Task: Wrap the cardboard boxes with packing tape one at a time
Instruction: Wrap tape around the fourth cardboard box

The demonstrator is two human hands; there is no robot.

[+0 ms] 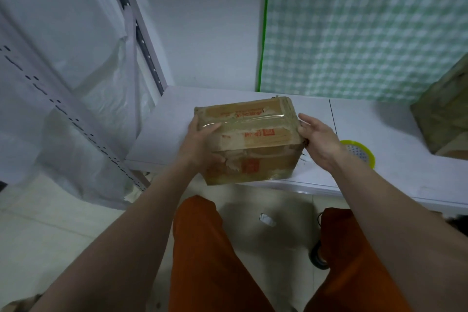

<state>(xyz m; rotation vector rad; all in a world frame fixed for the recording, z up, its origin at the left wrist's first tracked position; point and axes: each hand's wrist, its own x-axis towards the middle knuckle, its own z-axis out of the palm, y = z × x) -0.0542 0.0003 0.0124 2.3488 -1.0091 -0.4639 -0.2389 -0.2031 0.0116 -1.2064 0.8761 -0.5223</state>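
**A:** Head view puts your cardboard box (249, 140) at the near edge of the white table (367, 119), its front face overhanging the rim.

**B:** And my grip?

**A:** Your left hand (201, 138) clasps the box's left corner, thumb curled over the glossy tape (253, 119). Your right hand (317, 138) presses the right side, fingers straight and together. Ease either hand and I'd expect the box to tip off the table toward your knees.

**B:** Anything else?

**A:** The yellow-rimmed dish (359, 151) sits just right of the box; a swing could knock it.

Bare arms, orange trousers

Both forearms are bare, with no sleeves in view down to the left hand (200, 138) and right hand (319, 139); the legs wear loose rust-orange trousers (202, 256).
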